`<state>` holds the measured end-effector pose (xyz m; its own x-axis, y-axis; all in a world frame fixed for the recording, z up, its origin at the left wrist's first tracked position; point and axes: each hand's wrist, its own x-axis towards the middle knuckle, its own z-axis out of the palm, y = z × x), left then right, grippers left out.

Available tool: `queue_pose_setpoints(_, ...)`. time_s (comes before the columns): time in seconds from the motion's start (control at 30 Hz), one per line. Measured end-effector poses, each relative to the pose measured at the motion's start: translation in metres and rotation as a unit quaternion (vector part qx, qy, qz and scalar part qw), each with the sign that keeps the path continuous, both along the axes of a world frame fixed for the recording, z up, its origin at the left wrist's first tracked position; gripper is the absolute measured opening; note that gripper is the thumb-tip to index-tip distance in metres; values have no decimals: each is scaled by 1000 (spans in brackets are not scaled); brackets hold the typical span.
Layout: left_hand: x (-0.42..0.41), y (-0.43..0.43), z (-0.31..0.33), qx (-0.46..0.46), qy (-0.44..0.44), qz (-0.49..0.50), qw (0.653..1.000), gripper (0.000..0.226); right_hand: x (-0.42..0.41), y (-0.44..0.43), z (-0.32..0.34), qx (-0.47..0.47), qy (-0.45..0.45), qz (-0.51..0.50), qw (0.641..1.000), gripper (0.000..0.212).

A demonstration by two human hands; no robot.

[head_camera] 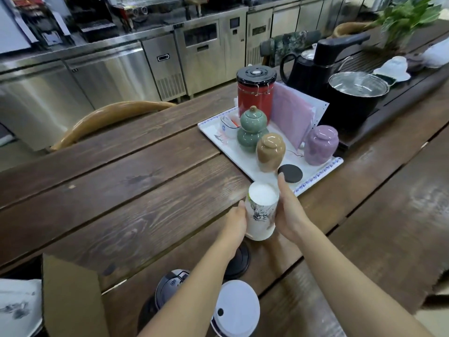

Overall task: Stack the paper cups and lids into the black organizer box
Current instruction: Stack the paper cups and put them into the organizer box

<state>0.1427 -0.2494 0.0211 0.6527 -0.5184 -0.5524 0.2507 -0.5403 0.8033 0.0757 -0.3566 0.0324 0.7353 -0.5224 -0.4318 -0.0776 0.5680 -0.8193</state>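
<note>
A stack of white paper cups (pixel 261 212) with a dark ink print stands on the wooden table (pixel 121 190). My left hand (pixel 234 223) presses its left side and my right hand (pixel 289 212) wraps its right side, index finger raised. A black lid (pixel 239 261) lies flat on the table just under my left wrist. Closer to me stand a cup with a white lid (pixel 237 307) and a cup with a black lid (pixel 170 287), partly hidden by my left forearm. No black organizer box is visible.
A white tray (pixel 313 181) behind the cups holds a green jar (pixel 252 128), tan jar (pixel 270 152), purple jar (pixel 320 144), red canister (pixel 255 93) and black coaster (pixel 290 173). A cardboard box flap (pixel 70 297) stands near left. Black kettle (pixel 313 66) and pot (pixel 354 96) sit far right.
</note>
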Motion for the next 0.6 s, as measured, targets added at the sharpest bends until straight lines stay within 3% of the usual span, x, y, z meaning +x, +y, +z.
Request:
queue_pose_setpoints(0.07, 1, 2, -7, 18, -39, -11, 999, 52, -1, -2, -18, 18, 37, -30, 999, 55)
queue_pose_setpoints(0.2, 0, 0, -10, 5, 39, 1, 999, 51, 2, 7, -34, -17, 149, -54, 987, 37)
queue_pose_setpoints(0.4, -1, 1, -5, -54, 82, 40, 994, 55, 14, 15, -16, 9, 93, -48, 994, 48)
queue_pose_setpoints(0.6, 15, 18, 43, -136, -42, 84, 986, 53, 34, 32, 35, -18, 19, -26, 999, 38)
